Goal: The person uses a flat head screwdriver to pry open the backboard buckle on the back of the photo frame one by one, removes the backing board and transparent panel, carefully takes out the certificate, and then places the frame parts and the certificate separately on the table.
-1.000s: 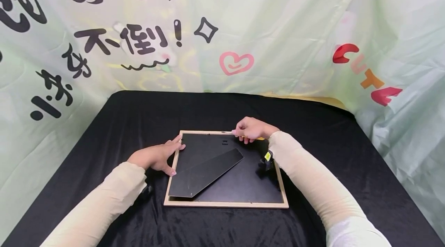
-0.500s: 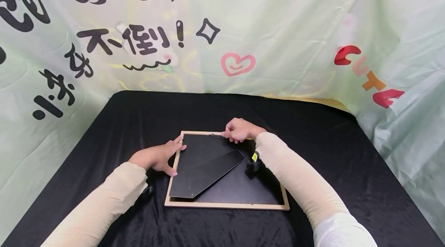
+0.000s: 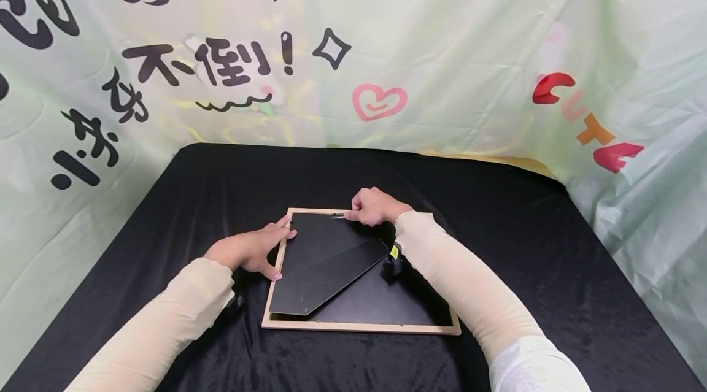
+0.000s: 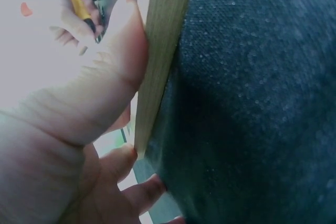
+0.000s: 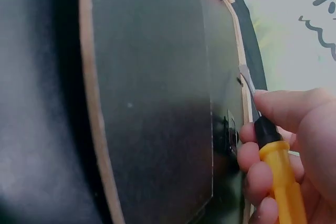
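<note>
A picture frame with a light wooden rim (image 3: 359, 327) lies face down, its black backing board (image 3: 381, 303) showing. A black easel stand (image 3: 326, 278) slants across the board. My left hand (image 3: 248, 251) rests on the left rim, thumb and fingers spread; its thumb (image 4: 126, 51) presses the wood in the left wrist view. At the far rim my right hand (image 3: 372, 207) grips a flat-blade screwdriver with a yellow and black handle (image 5: 283, 179). Its blade tip (image 5: 243, 70) is at the rim beside a small dark metal tab (image 5: 239, 81).
Black cloth (image 3: 232, 183) covers the table. Behind it hangs a pale green printed curtain (image 3: 453, 42), which also runs along both sides. A dark hanger fitting (image 5: 230, 135) sits on the backing near the far rim. A wrist camera (image 3: 394, 260) hangs below my right wrist.
My right hand has moved left along the far rim with the screwdriver, bringing the blade to the tab. The left hand and the frame have stayed nearly still.
</note>
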The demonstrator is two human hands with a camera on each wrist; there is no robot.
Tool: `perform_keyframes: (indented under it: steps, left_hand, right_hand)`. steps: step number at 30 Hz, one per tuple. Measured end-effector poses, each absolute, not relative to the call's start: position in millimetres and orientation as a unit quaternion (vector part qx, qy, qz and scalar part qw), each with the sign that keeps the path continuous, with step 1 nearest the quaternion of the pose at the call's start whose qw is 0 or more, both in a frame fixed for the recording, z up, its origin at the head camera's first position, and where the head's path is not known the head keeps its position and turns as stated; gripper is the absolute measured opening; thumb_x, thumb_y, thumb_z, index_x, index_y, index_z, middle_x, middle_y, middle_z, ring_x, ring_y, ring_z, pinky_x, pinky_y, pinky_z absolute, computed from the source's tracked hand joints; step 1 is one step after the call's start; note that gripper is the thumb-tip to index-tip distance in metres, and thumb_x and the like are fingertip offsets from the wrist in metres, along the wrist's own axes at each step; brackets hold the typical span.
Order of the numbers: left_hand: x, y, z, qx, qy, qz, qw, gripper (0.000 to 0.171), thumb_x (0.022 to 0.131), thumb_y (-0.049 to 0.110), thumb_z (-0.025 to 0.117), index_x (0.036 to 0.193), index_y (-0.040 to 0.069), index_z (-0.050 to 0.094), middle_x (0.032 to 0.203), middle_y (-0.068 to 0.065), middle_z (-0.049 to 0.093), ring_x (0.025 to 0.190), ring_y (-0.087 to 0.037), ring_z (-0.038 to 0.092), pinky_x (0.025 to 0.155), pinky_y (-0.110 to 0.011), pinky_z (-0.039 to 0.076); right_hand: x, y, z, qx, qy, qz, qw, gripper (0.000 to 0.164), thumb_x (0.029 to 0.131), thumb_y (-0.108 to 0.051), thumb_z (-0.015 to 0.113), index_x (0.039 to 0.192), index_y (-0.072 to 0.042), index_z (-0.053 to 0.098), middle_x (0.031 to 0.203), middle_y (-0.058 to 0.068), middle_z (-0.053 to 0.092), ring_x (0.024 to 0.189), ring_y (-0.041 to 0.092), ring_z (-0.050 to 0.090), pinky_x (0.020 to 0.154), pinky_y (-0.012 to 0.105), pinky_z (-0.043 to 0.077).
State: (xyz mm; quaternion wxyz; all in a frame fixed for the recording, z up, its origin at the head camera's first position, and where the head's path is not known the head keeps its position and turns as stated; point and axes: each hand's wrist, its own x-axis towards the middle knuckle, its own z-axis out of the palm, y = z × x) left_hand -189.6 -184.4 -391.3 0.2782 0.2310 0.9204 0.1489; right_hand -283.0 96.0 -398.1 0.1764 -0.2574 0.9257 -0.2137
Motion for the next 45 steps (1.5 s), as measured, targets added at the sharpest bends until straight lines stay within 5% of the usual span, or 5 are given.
perform_keyframes:
  steps: [21, 45]
  left_hand:
    - [-189.0, -184.8, -390.9, 0.228, 0.924, 0.144, 0.272, 0.093, 0.073, 0.022, 0.086, 0.149, 0.005, 0.034, 0.161, -0.016, -0.004, 0.144, -0.042, 0.011, 0.111, -0.051, 0.024]
    - [-187.6, -185.3, -389.4, 0.23, 0.923, 0.153, 0.269, 0.092, 0.073, 0.019, 0.086, 0.149, 0.004, 0.035, 0.161, -0.018, 0.0, 0.143, -0.043, 0.013, 0.111, -0.053, 0.024]
  right_hand:
    - [-285.9, 88.8, -401.9, -0.317, 0.931, -0.118, 0.139, 0.042, 0.098, -0.032, 0.058, 0.061, -0.014, 0.051, 0.053, -0.003, 0.042, 0.051, 0.014, 0.046, 0.052, 0.024, 0.038]
    - [-281.0, 91.7, -404.7, -0.353, 0.925, -0.106, 0.094, 0.035, 0.101, -0.027, 0.051, 0.072, -0.011, 0.058, 0.063, 0.0, 0.052, 0.06, 0.017, 0.052, 0.061, 0.03, 0.045]
